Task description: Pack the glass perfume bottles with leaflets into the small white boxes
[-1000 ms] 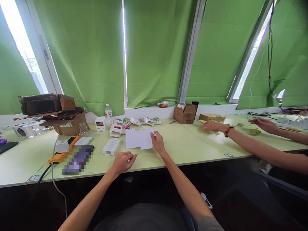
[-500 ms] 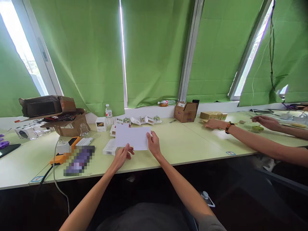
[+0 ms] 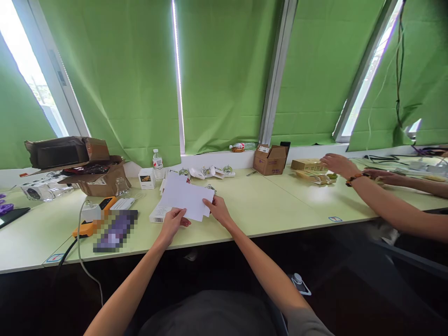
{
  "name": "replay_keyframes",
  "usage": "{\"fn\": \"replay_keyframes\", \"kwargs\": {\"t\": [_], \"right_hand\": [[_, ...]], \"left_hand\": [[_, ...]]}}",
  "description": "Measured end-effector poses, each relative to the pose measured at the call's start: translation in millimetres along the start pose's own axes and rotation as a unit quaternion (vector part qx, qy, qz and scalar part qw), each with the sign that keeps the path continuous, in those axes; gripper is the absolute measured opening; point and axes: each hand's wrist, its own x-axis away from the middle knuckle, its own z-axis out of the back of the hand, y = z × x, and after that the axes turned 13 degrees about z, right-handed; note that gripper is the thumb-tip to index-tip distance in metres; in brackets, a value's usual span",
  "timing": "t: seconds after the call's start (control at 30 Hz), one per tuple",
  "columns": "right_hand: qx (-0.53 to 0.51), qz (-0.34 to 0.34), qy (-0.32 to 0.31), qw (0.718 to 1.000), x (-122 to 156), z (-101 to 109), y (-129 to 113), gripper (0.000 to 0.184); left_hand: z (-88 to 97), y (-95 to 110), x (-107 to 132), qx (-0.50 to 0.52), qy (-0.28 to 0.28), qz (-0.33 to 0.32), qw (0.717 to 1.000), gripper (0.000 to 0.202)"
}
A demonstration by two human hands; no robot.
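Both my hands hold a flat white card sheet [image 3: 185, 197] just above the pale green table [image 3: 266, 210]. My left hand [image 3: 172, 222] pinches its near left edge. My right hand [image 3: 218, 209] grips its right edge. The sheet is tilted, its far corner higher. Under its left end lies a white box with a barcode [image 3: 157, 214]. Behind it are small white boxes [image 3: 146, 178] and several clear packets [image 3: 213, 172].
A water bottle [image 3: 157, 164] and open cardboard boxes [image 3: 100, 179] stand at the left. An orange device [image 3: 94, 219] with a cable lies near the front edge. A small brown box [image 3: 270, 160] sits by the sill. Another person's hands [image 3: 338, 164] reach over yellow boxes [image 3: 308, 164] at the right.
My left hand rose from the table and took the sheet's near edge. The sheet came toward me and tilted. The other person's hand moved onto the yellow boxes.
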Motion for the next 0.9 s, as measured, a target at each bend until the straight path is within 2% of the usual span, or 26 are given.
{"fn": "replay_keyframes", "kwargs": {"t": [0.23,0.43,0.9], "right_hand": [[0.013,-0.017,-0.018,1.000,3.5,-2.3,-5.3,0.026],[0.016,-0.022,-0.029,0.999,6.0,-2.5,-9.1,0.026],[-0.038,-0.049,-0.054,0.997,6.5,-5.1,-7.6,0.025]], "left_hand": [[0.4,3.2,0.5,-0.023,0.043,-0.036,0.998,0.042],[-0.1,2.1,0.5,-0.016,0.018,-0.050,0.998,0.041],[-0.1,-3.4,-5.3,0.002,0.041,-0.095,0.995,0.038]]}}
